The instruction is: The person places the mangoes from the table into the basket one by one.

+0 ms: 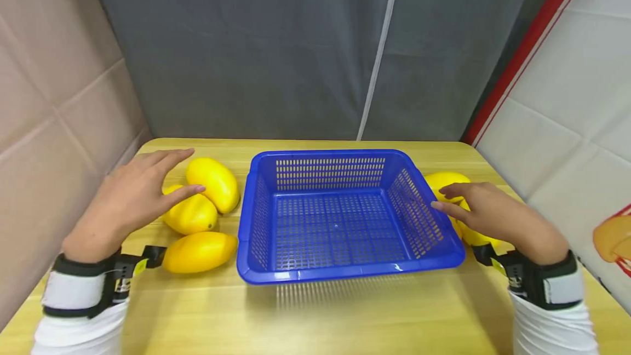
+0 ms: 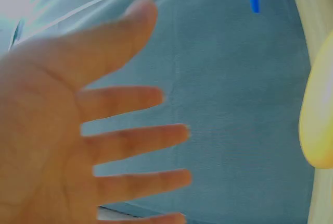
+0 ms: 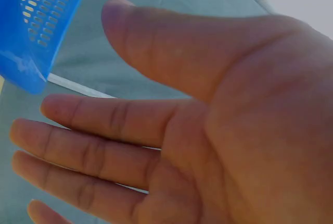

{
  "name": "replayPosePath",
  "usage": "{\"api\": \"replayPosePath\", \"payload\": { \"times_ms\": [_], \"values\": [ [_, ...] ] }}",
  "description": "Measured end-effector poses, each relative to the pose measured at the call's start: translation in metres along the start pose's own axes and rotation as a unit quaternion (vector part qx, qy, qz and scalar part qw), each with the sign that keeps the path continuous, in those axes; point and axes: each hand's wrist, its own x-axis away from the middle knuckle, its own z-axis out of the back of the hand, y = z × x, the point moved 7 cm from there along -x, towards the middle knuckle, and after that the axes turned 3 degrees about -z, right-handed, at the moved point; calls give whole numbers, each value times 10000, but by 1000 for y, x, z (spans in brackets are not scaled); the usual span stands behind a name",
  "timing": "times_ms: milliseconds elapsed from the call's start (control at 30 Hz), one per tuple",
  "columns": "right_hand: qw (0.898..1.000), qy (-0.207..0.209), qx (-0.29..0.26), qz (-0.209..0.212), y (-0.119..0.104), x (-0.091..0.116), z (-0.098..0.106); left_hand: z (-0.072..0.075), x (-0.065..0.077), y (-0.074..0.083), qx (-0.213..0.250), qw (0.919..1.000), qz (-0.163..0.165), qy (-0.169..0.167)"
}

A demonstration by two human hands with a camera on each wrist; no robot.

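A blue plastic basket (image 1: 340,275) with slotted walls stands on the table with nothing inside. To its left lie three yellow oval fruits, one at the back (image 1: 213,182), one in the middle (image 1: 194,213) and one in front (image 1: 199,253). My left hand (image 1: 130,193) hovers beside them, thumb and fingers spread and palm bare in the left wrist view. Several more yellow fruits (image 1: 446,181) lie to the right of the basket, partly hidden by my right hand (image 1: 498,218). That hand holds nothing; its fingers are extended, and its thumb overlaps the basket's right rim in the head view.
The light wooden table (image 1: 345,322) ends at a grey curtain (image 1: 276,59) behind. A pale padded wall (image 1: 59,97) rises on the left, and a white one (image 1: 572,103) with a red edge on the right. Straps with small cameras circle both wrists.
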Motion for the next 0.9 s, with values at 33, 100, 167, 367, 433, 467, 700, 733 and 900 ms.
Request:
{"api": "replayPosePath", "payload": {
  "times_ms": [33, 100, 167, 367, 433, 467, 700, 733, 900],
  "values": [
    [10000, -11, 7, 7, 0, -1, -1, 0, -2, 0, -38, 9999, 1, 165],
    [10000, -34, 35, 30, 1, -1, -5, -1, -6, 0, -139, 9992, -20, 373],
    [10000, -85, 39, 34, 2, -2, -10, -8, -10, 1, -200, 9989, -118, 400],
    [9994, -205, -100, 244, 0, -6, -19, -34, -27, -9, -272, 9992, -309, 10],
    [9990, -226, -161, 342, -3, -8, -19, -40, -37, -17, -328, 9988, -361, -94],
    [9989, -234, -181, 354, -3, -9, -19, -42, -42, -20, -381, 9983, -405, -145],
    [9988, -426, -194, 151, -1, -10, -23, -52, -70, -33, -855, 9892, -812, -874],
    [9987, -440, -201, 142, -1, -11, -23, -53, -73, -35, -836, 9881, -773, -1033],
    [9975, -618, -315, 106, 2, -10, -24, -64, -78, -47, -474, 9837, -521, -1654]
  ]
}}
